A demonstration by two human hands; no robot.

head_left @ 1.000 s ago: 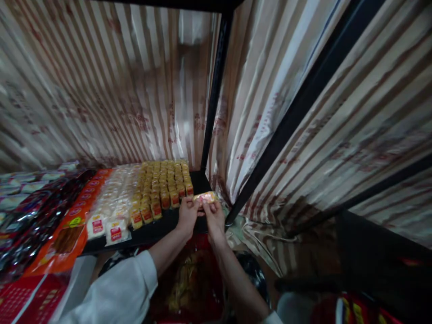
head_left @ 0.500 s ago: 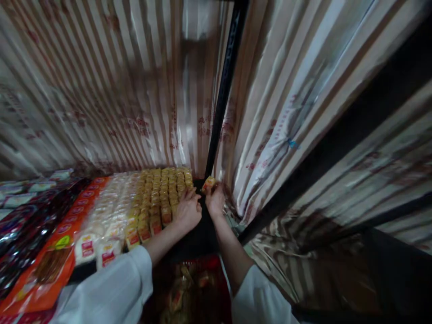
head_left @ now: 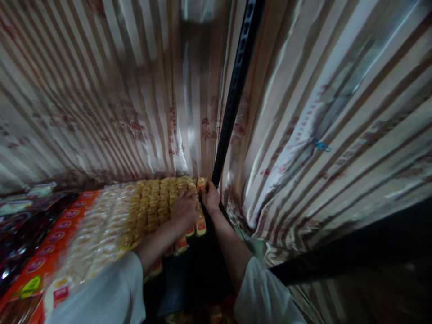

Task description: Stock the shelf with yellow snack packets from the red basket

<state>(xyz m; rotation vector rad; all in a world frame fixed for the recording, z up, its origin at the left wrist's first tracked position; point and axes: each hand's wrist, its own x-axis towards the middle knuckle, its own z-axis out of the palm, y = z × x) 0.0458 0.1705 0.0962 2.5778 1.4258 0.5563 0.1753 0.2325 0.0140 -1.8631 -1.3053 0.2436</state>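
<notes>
My right hand [head_left: 211, 198] is at the back corner of the shelf, its fingers closed on a small yellow snack packet [head_left: 201, 183] with a red label. The packet stands at the far end of the rightmost row. Just left of it, my left hand [head_left: 185, 209] lies over the rows of yellow packets [head_left: 153, 198], fingers curled; what they grip is hidden. Two packets with red labels, one of them a yellow packet [head_left: 201, 225], show at the near end of the rows between my wrists.
A black perforated post [head_left: 236, 90] rises behind my right hand. Striped plastic sheeting [head_left: 151, 90] hangs behind and to the right. Leftward lie clear-wrapped white packets [head_left: 108, 216], orange packages [head_left: 64, 229] and dark shiny packages [head_left: 30, 229]. Dark shelf surface [head_left: 202, 265] shows in front.
My right hand has brought the yellow packet down and left to the end of the rightmost row. My left hand has shifted slightly left over the rows. The camera view has moved nearer.
</notes>
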